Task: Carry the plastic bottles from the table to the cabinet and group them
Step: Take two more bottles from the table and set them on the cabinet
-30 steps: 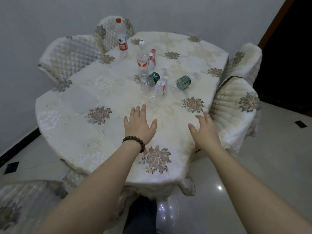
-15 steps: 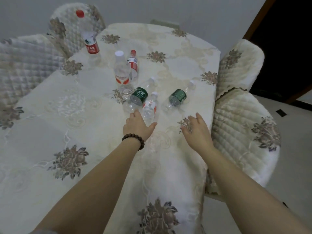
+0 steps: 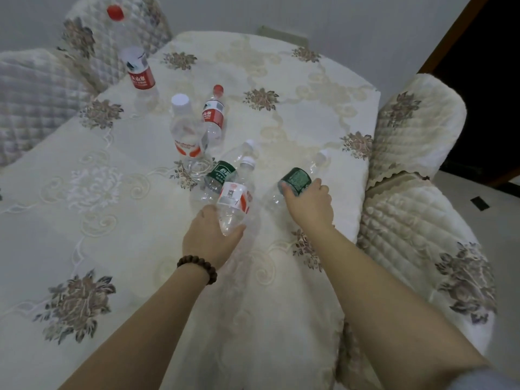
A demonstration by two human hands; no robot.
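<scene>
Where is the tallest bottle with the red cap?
The red-capped tall bottle stands upright at the table's far left edge, before a quilted chair, behind the other bottles.

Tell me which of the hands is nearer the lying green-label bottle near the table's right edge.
Right. The right hand is wrapped over the green-label bottle; the left hand is off to its left, gripping an orange-label bottle.

Two bare arms reaching forward and down, side by side, left arm with a bead band [image 3: 197,268] at the wrist. Left hand [image 3: 209,240] palm down, fingers curled round the low end of a lying bottle [image 3: 234,202], thumb on its near side. Right hand [image 3: 309,205] further out, palm down, fingers wrapped over a green bottle [image 3: 294,180]. Both wrists straight, elbows out of sight.
</scene>
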